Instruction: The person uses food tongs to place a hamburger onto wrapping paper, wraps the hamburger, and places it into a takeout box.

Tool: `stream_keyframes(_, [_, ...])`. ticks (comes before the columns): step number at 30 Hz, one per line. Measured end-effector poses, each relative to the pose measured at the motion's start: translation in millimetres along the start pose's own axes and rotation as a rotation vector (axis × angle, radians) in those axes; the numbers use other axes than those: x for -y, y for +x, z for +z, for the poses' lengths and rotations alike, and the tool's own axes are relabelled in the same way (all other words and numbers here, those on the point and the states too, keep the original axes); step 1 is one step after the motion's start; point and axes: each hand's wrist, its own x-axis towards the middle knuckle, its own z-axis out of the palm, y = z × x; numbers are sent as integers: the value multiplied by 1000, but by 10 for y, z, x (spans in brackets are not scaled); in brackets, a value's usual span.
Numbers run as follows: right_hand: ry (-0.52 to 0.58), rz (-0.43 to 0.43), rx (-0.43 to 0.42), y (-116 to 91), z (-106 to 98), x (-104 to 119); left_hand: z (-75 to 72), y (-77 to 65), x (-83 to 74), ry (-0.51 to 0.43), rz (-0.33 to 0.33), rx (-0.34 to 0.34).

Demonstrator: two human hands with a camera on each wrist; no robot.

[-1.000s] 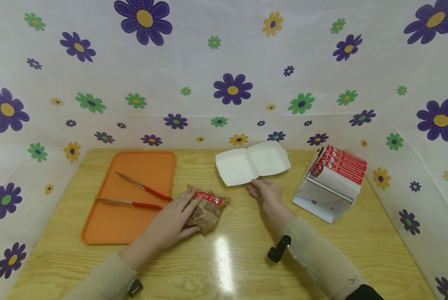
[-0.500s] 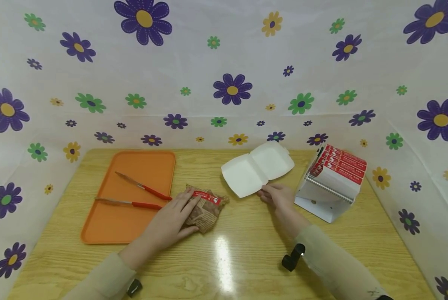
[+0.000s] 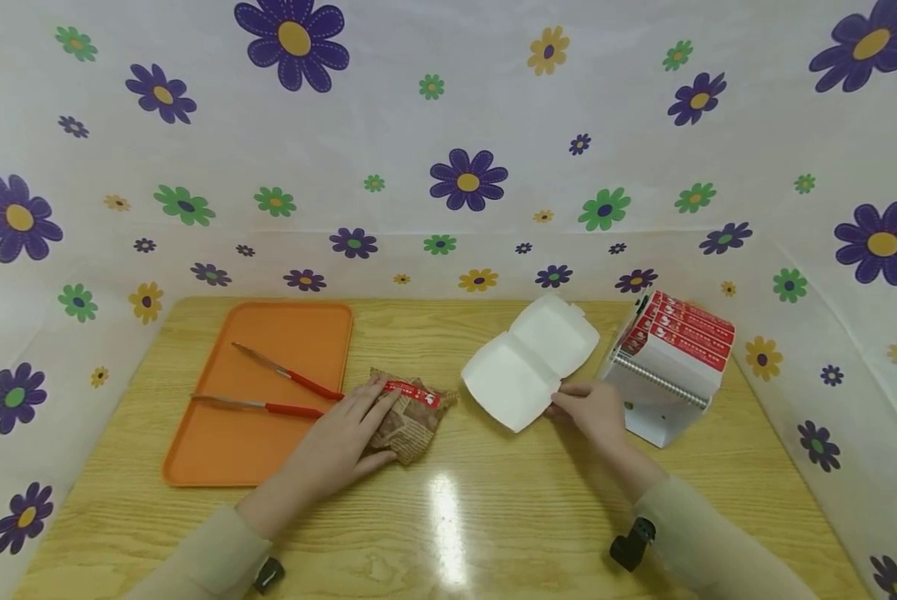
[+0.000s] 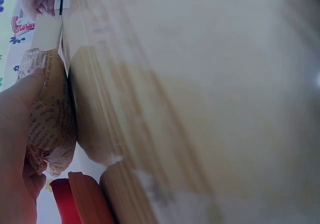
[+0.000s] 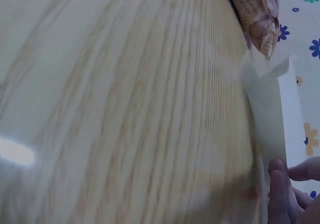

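Note:
A brown parcel [image 3: 411, 421] wrapped in printed paper, with a red label across it, lies mid-table. My left hand [image 3: 336, 433] holds it from the left, fingers over its top and thumb along its near side. The left wrist view shows that thumb against the printed paper [image 4: 47, 119]. To the parcel's right, a white clamshell box [image 3: 512, 379] lies unfolded, its two halves spread and its inside bare. My right hand [image 3: 594, 408] pinches the box's near right edge between thumb and fingers. Close up in the right wrist view, the fingers [image 5: 277, 184] clasp its thin wall.
An orange tray [image 3: 216, 450] stands at the left, bearing red-handled tongs [image 3: 294, 410] whose ends reach under my left hand. Beyond my right hand is a white dispenser [image 3: 658, 408] with red-and-white labels [image 3: 692, 329]. A flower-printed cloth [image 3: 388, 133] hangs behind the table [image 3: 388, 533].
My right hand has drawn the white clamshell box right and toward me, turning it as it slid. The left hand has stayed on the parcel.

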Motion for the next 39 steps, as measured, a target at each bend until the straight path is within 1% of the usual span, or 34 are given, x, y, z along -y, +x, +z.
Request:
stream_keyframes(4, [-255,-99,40,-59,-127,21,4,-4,12,3,-4,-1])
stream_keyframes(6, [-364,-154,63,-72,-180,43,3,-8,18,3,-9,1])
stream_keyframes(8, [-437,-190,85,-75,-218,66,2,-9,23,3,-12,1])
stream_keyframes(10, [-481,-212,107,-68,-239,90,-2,-11,25,3,-15,2])
stream_keyframes(14, [-506,-224,150,-38,-232,116,-5,-16,18,0,-14,0])
stream_keyframes(19, [-533,-254,148,9,-181,133,0,-33,11,4,-15,5])
stream_keyframes(26, [-529,-254,99,77,-103,139,-7,-51,21,16,8,-21])
stream_keyframes(30, [-522,-273,68,105,-75,148,-3,-45,28,25,5,-25])
stream_keyframes(34, [-530,-302,45,121,-68,147,9,-43,39,40,14,-44])
stream_keyframes(36, [-536,-327,30,125,-76,148,10,-42,44,47,21,-59])
stream_keyframes(39, [-541,-375,-8,103,-90,177,1,-50,54,46,22,-63])
